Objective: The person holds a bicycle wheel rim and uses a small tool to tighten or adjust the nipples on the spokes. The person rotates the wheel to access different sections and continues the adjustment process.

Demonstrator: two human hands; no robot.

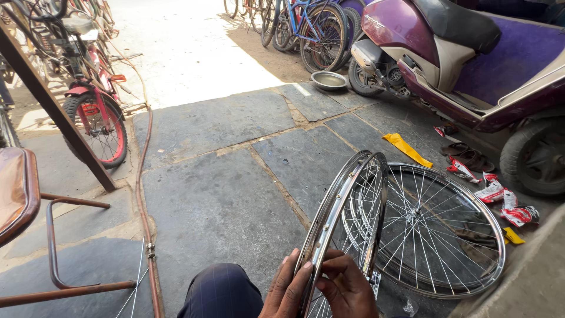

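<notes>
A shiny chrome bicycle rim (344,200) stands upright on edge in front of me, its thin spokes catching the light. My left hand (288,291) grips the rim's near edge from the left, fingers curled over the metal. My right hand (347,288) holds the same edge from the right, thumb and fingers pinching at the rim near a spoke. A second spoked wheel (438,232) lies flat on the stone floor just right of the upright one. My knee in dark trousers (220,291) shows at the bottom.
A purple scooter (471,59) is parked at the right, with sandals (468,156), torn red-and-white wrappers (500,197) and a yellow cloth (406,148) on the floor beside it. Bicycles (94,100) stand at the left and back. A metal bowl (328,80), a hose (141,194) and a chair (23,206) are nearby.
</notes>
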